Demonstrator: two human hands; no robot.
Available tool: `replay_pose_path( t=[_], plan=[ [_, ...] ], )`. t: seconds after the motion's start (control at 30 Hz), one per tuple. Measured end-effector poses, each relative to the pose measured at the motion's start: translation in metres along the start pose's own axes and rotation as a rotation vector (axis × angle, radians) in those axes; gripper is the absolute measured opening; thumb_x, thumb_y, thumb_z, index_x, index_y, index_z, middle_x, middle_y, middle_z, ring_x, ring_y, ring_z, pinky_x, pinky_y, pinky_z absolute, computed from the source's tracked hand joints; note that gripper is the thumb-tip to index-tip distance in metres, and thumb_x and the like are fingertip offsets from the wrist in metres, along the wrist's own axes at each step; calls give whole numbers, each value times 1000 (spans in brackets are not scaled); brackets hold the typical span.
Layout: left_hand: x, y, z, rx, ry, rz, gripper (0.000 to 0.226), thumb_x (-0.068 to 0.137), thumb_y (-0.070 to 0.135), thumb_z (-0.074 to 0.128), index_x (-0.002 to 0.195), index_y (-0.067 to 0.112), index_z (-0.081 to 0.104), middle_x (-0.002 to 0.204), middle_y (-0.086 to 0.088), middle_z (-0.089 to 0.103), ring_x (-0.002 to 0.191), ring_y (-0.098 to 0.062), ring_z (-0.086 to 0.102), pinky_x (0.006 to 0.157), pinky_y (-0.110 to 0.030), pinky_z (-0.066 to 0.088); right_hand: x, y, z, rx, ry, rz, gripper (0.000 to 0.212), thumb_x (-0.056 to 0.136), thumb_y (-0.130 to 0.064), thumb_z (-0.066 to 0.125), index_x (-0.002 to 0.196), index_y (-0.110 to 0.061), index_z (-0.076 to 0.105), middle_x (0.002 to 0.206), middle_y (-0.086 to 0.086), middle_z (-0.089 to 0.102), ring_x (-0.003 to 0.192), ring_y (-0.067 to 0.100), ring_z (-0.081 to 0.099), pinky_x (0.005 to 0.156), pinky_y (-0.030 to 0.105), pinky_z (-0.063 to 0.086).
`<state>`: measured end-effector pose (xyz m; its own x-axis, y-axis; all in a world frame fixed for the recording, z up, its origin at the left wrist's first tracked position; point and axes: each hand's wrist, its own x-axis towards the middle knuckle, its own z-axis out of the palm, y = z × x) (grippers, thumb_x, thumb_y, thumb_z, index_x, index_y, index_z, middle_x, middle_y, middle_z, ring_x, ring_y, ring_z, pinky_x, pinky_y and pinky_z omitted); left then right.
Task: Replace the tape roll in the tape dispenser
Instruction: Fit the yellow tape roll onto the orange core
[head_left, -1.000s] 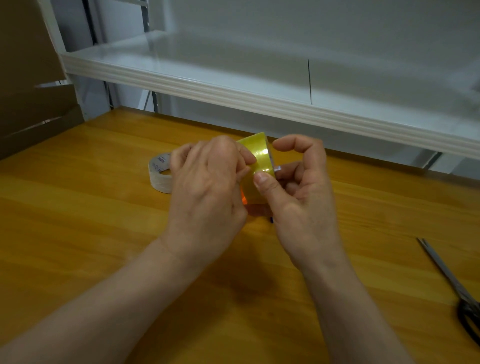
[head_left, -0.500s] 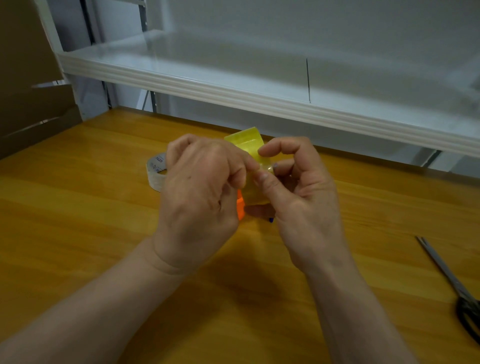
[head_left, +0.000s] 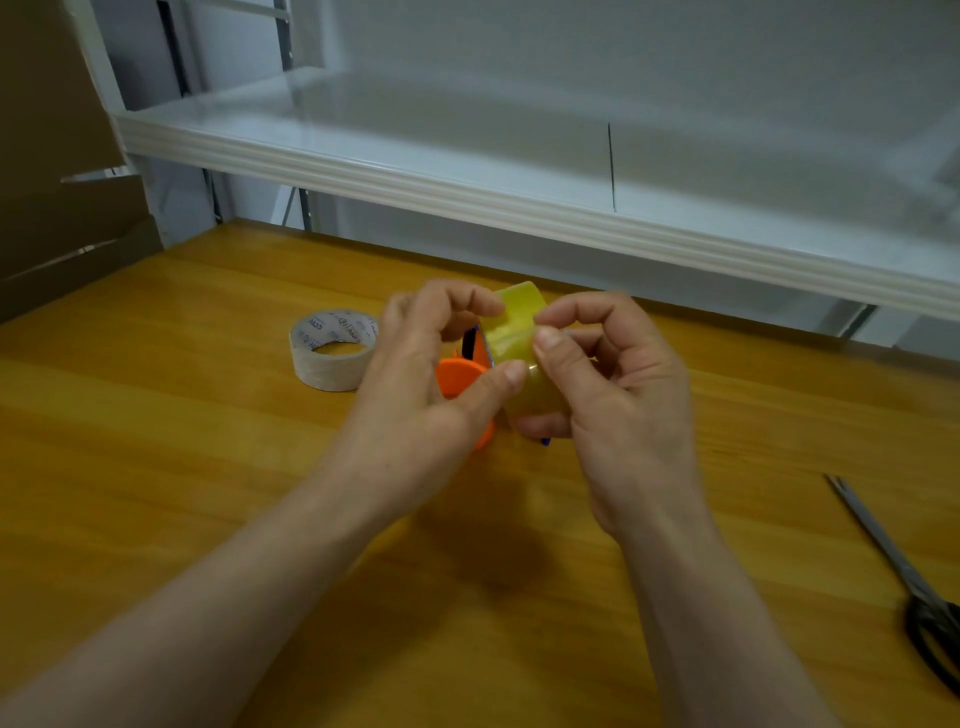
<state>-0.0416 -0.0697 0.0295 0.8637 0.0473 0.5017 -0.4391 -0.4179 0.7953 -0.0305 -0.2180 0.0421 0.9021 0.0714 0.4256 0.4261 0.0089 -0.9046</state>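
Held above the middle of the tabletop (head_left: 156, 467), the yellow tape roll (head_left: 522, 338) on its orange dispenser (head_left: 457, 379) sits between both grips: left hand (head_left: 431, 384) clamps it, right hand (head_left: 618, 395) pinches its face, likely nearer the loose end

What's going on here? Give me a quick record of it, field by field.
setting: wooden table below a white shelf
left hand: grips the orange plastic tape dispenser
right hand: thumb and forefinger pinch the yellowish clear tape roll on the dispenser
spare: whitish printed tape roll lying flat, left of the hands
tool: black-handled scissors at the right edge, untouched
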Motion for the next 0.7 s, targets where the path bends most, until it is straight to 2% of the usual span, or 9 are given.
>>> replay_pose_path(
  t=[0.07,0.13,0.2,0.27,0.37,0.47,0.57,0.63,0.7],
  plan=[
    [2,-2,-1,-161,-32,-89,37,81,38,70,113,40,54,102,0,58,98,-20,62,81,-43,57,-2,0,1,-34,-5,-42,22,98,-9,63,92,-30,69,78,-11,61,74,1,64,51,27,58],
    [4,-2,-2,-352,-109,-145,36,84,31,70,115,40,54,94,-12,62,87,-22,65,76,-43,56,-3,0,2,-70,1,-89,22,99,-9,62,94,-29,68,83,-7,62,77,4,65,51,26,58],
    [4,-2,0,-492,-170,-149,33,90,22,68,116,36,55,97,-22,64,89,-26,64,77,-44,55,-4,0,4,-100,-4,-125,20,99,-8,62,95,-27,68,86,-3,63,78,9,66,50,25,58],
    [3,0,3,-558,-152,-119,25,93,14,66,112,28,57,97,-13,67,96,-35,67,80,-48,58,-5,0,6,-119,-21,-140,19,99,-8,61,98,-26,68,89,-1,63,78,10,65,50,25,58],
    [3,-2,3,-655,-92,-132,21,89,11,67,105,23,61,104,-20,68,107,-50,63,87,-58,54,-6,-1,7,-131,-44,-149,19,100,-8,60,104,-25,68,93,-2,64,80,8,66,51,23,58],
    [6,-4,-1,-675,-10,-125,17,86,11,69,98,23,66,99,-13,66,96,-37,63,81,-49,52,-6,-2,7,-128,-78,-163,27,102,-11,58,119,-29,67,100,-6,67,89,14,70,53,25,60],
    [9,-2,-7,-757,49,-134,8,85,11,69,89,16,65,87,-3,67,78,-15,67,64,-27,55,-7,-1,10,-145,-129,-137,49,100,-10,60,137,-41,54,101,0,67,90,20,71,56,28,62],
    [11,-2,-13,-817,73,-173,7,82,12,65,87,15,61,85,-2,67,72,-11,70,58,-25,54,-5,0,10,-148,-148,-102,61,99,-9,63,144,-45,42,109,-1,70,96,17,72,57,28,62],
    [14,-5,-20,-832,103,-212,9,79,14,65,86,17,60,86,-1,67,71,-11,70,58,-27,55,-2,1,7,-134,-127,-68,63,97,-10,64,144,-44,40,114,-1,69,100,16,72,59,30,63]
  ],
)
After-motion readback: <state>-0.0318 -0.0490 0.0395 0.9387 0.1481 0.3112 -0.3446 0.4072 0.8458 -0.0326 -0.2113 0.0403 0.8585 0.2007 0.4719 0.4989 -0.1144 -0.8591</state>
